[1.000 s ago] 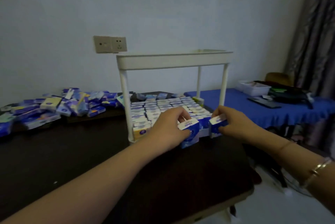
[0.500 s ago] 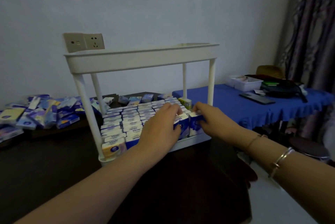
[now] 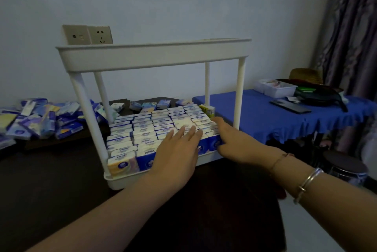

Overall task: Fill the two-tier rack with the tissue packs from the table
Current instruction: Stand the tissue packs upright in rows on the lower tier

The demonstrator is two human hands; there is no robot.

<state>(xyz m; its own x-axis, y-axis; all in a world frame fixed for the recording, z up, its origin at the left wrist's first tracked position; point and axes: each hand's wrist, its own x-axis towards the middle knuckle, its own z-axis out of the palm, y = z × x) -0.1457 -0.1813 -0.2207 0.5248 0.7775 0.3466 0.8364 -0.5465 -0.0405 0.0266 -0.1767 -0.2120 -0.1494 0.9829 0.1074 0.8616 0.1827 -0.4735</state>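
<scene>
Head view gives me the white two-tier rack (image 3: 155, 56) on a dark table (image 3: 51, 186), its lower tier packed with upright tissue packs (image 3: 142, 129). My left hand (image 3: 175, 154) lies flat on the front rows, fingers straight and spread, gripping nothing. My right hand (image 3: 232, 141) presses against the front right-hand packs; I cannot tell whether its fingers curl round one. Loose packs (image 3: 40, 121) lie heaped on the table, left of the rack. Behind are a pale wall with a socket plate (image 3: 87, 34), a blue-clothed table (image 3: 275, 117) and a curtain (image 3: 353, 27).
</scene>
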